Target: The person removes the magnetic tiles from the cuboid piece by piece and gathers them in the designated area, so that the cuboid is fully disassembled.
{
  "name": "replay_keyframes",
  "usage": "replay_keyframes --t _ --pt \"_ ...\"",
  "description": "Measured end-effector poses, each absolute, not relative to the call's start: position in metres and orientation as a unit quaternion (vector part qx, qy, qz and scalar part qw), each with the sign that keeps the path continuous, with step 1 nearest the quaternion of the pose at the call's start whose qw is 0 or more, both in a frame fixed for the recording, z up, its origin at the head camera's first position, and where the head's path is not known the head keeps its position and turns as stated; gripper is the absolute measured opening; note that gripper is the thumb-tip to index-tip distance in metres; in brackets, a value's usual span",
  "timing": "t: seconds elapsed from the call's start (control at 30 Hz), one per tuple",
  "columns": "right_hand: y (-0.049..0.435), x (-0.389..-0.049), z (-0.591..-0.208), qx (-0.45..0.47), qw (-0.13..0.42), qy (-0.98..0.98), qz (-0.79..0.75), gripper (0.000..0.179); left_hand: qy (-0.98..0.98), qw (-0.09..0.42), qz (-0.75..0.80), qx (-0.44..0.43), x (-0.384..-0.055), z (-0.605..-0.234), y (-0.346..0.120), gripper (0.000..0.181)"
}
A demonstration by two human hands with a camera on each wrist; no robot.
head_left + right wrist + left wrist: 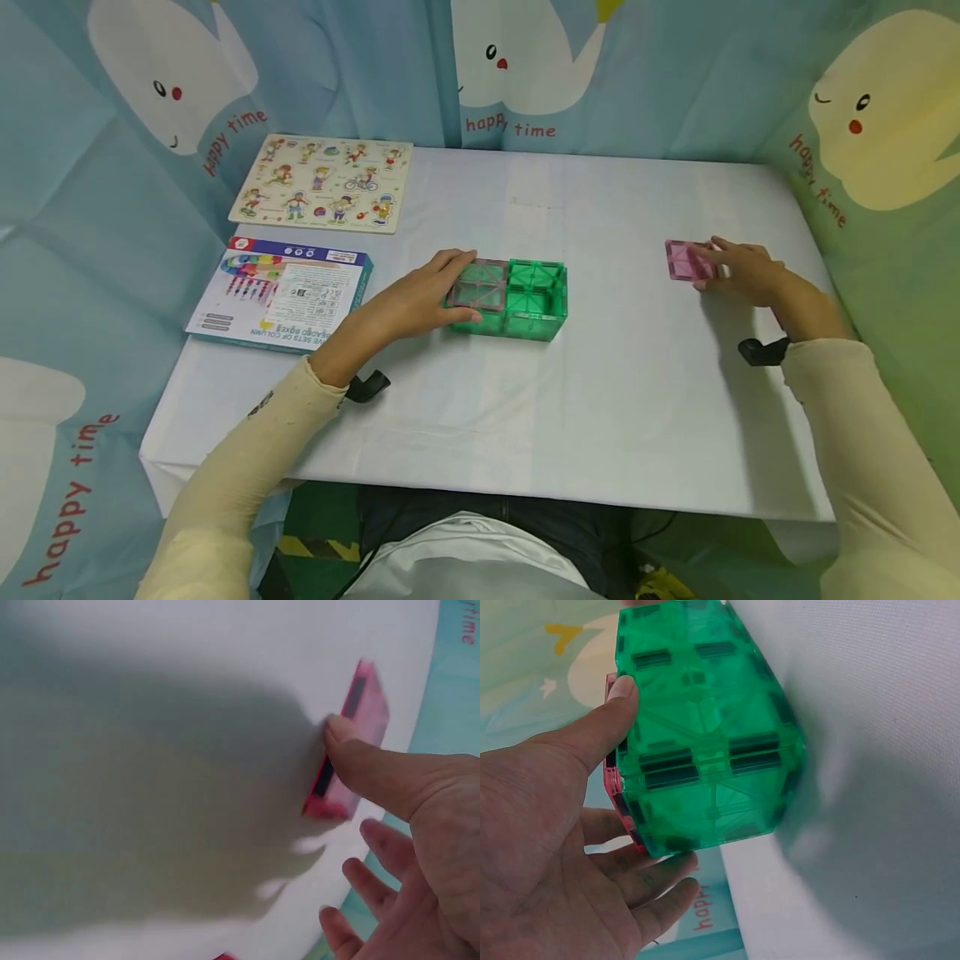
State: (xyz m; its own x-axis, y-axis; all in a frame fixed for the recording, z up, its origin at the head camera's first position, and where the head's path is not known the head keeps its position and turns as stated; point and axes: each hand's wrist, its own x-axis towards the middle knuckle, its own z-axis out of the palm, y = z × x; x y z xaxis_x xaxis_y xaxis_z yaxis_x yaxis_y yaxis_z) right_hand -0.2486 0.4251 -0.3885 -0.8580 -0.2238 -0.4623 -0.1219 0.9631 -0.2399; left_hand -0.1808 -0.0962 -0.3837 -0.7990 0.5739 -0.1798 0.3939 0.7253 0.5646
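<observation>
At mid-surface, my left hand (420,298) grips the green tile box (525,298); my right hand (738,268) pinches a pink tile (686,260), which I judge could slip.

The words "happy time" are printed in red on the blue cartoon backdrop (660,75) all around the desk: beside the white figure at upper left, under the one at the back centre, along the yellow one at right, and low on the left side. The flat box (281,293) on the desk carries an upside-down line reading roughly "SETS OF COLUMN ... BEADED BOXES"; its finer print is too small to read.
</observation>
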Motion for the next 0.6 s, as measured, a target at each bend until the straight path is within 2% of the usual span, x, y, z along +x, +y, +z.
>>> replay_keyframes --t 0.17,0.33,0.6 --pt "0.398 -0.244 -0.378 -0.080 0.215 0.966 -0.118 0.085 0.913 0.170 0.255 0.269 -0.182 -0.385 -0.096 0.099" --pt "0.349 -0.237 -0.362 -0.122 0.181 0.966 -0.139 0.073 0.914 0.172 0.255 0.267 -0.181 -0.384 -0.096 0.099" --pt "0.270 -0.211 -0.347 -0.155 0.177 0.949 -0.209 0.061 0.913 0.175 0.253 0.266 -0.182 -0.386 -0.097 0.099"
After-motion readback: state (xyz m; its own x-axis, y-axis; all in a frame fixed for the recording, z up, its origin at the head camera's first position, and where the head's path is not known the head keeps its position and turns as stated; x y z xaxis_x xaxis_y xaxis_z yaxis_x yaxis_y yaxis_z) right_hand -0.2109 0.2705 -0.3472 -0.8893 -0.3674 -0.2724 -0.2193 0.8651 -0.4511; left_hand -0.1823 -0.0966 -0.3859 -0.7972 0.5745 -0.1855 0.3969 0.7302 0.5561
